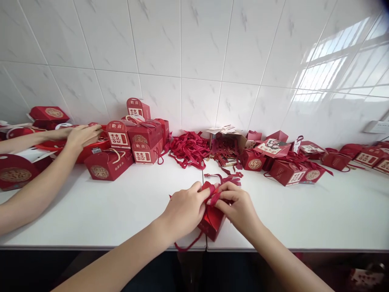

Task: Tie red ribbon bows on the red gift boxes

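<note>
A small red gift box (212, 223) stands near the table's front edge, between my two hands. My left hand (185, 207) is closed at the top of the box, thumb and finger on a red ribbon (215, 198). From the other side my right hand (238, 205) pinches the same ribbon over the box's folded top. A dark red cord (189, 245) trails from the box's lower left over the table edge. Just behind the box lie a few loose ribbon and tag pieces (225, 178). The fingertips partly hide the ribbon's loops.
A heap of red ribbons (190, 148) and an open carton of tags (227, 148) stand by the tiled wall. Finished-looking red boxes (146, 134) are stacked left, more boxes (287, 170) right. At left, a co-worker's hands (80, 138) reach over a red basket (88, 154).
</note>
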The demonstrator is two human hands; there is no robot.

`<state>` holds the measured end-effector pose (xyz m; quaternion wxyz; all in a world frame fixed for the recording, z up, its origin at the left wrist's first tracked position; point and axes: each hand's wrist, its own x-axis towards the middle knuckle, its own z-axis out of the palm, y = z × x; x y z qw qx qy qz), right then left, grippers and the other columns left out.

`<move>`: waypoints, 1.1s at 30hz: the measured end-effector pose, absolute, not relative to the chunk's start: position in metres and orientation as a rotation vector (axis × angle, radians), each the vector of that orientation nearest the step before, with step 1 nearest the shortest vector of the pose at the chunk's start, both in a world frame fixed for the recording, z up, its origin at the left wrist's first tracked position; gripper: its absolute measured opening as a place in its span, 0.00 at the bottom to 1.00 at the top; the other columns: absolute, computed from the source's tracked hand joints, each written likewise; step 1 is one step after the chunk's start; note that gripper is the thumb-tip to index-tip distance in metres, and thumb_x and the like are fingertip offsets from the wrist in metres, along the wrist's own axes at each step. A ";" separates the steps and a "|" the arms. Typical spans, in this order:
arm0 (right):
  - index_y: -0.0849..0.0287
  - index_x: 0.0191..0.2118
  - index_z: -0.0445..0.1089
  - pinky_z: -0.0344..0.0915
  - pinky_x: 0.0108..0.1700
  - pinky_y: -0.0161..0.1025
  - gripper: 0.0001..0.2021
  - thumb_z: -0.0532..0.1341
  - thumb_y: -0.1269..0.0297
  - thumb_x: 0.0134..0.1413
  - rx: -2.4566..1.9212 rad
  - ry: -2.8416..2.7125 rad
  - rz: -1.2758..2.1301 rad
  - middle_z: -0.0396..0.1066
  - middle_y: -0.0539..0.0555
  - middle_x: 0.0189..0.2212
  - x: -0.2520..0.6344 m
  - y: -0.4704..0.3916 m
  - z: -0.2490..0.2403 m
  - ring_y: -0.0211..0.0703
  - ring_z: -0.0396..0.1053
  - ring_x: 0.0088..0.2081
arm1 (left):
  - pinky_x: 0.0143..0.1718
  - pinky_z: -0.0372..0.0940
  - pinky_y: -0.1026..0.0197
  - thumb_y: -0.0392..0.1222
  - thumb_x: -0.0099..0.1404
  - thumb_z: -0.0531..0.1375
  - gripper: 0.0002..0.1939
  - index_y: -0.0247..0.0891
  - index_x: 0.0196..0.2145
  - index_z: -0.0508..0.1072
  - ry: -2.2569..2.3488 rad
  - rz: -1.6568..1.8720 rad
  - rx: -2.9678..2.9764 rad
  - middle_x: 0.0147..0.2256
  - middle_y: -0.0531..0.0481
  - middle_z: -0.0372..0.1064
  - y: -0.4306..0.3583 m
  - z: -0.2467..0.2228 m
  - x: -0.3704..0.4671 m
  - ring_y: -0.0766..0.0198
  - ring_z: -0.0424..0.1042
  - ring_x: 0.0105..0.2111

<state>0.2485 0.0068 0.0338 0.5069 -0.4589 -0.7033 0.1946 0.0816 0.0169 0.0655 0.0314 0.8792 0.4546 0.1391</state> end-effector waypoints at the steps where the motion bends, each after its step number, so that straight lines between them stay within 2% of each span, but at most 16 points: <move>1: 0.54 0.23 0.77 0.66 0.32 0.37 0.07 0.63 0.69 0.47 -1.124 -1.698 0.497 0.68 0.52 0.28 0.246 0.008 0.035 0.40 0.68 0.30 | 0.23 0.56 0.64 0.34 0.63 0.48 0.14 0.42 0.41 0.70 1.442 0.385 2.759 0.34 0.50 0.62 0.018 0.065 0.083 0.67 0.64 0.23; 5: 0.57 0.20 0.74 0.66 0.32 0.37 0.07 0.62 0.73 0.43 -1.240 -1.690 0.542 0.68 0.51 0.26 0.243 0.014 0.040 0.38 0.66 0.28 | 0.21 0.56 0.65 0.35 0.65 0.47 0.15 0.44 0.45 0.68 1.448 0.365 2.816 0.35 0.50 0.61 0.021 0.060 0.085 0.69 0.64 0.21; 10: 0.60 0.18 0.67 0.61 0.31 0.35 0.06 0.59 0.74 0.40 -1.243 -1.735 0.717 0.67 0.50 0.26 0.251 0.023 0.049 0.38 0.64 0.29 | 0.23 0.59 0.64 0.33 0.65 0.44 0.19 0.42 0.48 0.68 1.380 0.427 2.850 0.39 0.47 0.59 0.025 0.053 0.081 0.68 0.66 0.23; 13: 0.60 0.19 0.64 0.55 0.27 0.32 0.05 0.57 0.75 0.37 -1.186 -1.831 0.951 0.63 0.46 0.23 0.258 0.031 0.055 0.34 0.59 0.25 | 0.23 0.60 0.64 0.31 0.65 0.43 0.22 0.42 0.50 0.68 1.250 0.422 2.944 0.41 0.44 0.60 0.030 0.053 0.075 0.68 0.64 0.23; 15: 0.59 0.19 0.62 0.51 0.24 0.32 0.05 0.57 0.75 0.36 -1.150 -1.917 1.042 0.59 0.44 0.22 0.263 0.036 0.059 0.32 0.54 0.23 | 0.25 0.61 0.64 0.32 0.66 0.44 0.21 0.42 0.48 0.71 1.059 0.474 2.935 0.42 0.44 0.61 0.036 0.056 0.071 0.69 0.62 0.23; 19: 0.59 0.17 0.56 0.50 0.25 0.31 0.09 0.59 0.76 0.34 -1.094 -2.134 0.937 0.56 0.44 0.23 0.267 0.044 0.067 0.32 0.53 0.25 | 0.33 0.64 0.65 0.37 0.67 0.48 0.16 0.40 0.38 0.77 0.719 0.642 2.677 0.40 0.46 0.63 0.053 0.061 0.066 0.68 0.66 0.29; 21: 0.59 0.18 0.57 0.53 0.27 0.31 0.09 0.60 0.76 0.34 -1.084 -2.204 0.882 0.58 0.45 0.24 0.267 0.045 0.070 0.33 0.56 0.27 | 0.33 0.64 0.66 0.38 0.65 0.52 0.14 0.40 0.35 0.78 0.689 0.688 2.532 0.39 0.46 0.64 0.057 0.060 0.067 0.68 0.66 0.30; 28: 0.59 0.21 0.64 0.61 0.32 0.34 0.05 0.60 0.76 0.38 -1.178 -2.250 0.635 0.63 0.50 0.33 0.268 0.033 0.070 0.36 0.63 0.31 | 0.28 0.61 0.66 0.39 0.62 0.56 0.10 0.39 0.32 0.79 0.857 0.722 2.365 0.32 0.49 0.65 0.056 0.063 0.061 0.67 0.65 0.28; 33: 0.58 0.25 0.64 0.64 0.36 0.38 0.04 0.60 0.74 0.43 -1.236 -2.287 0.402 0.64 0.51 0.33 0.287 0.030 0.065 0.40 0.64 0.34 | 0.27 0.59 0.65 0.40 0.60 0.56 0.09 0.37 0.26 0.73 1.029 0.671 2.356 0.31 0.51 0.64 0.056 0.073 0.040 0.68 0.63 0.27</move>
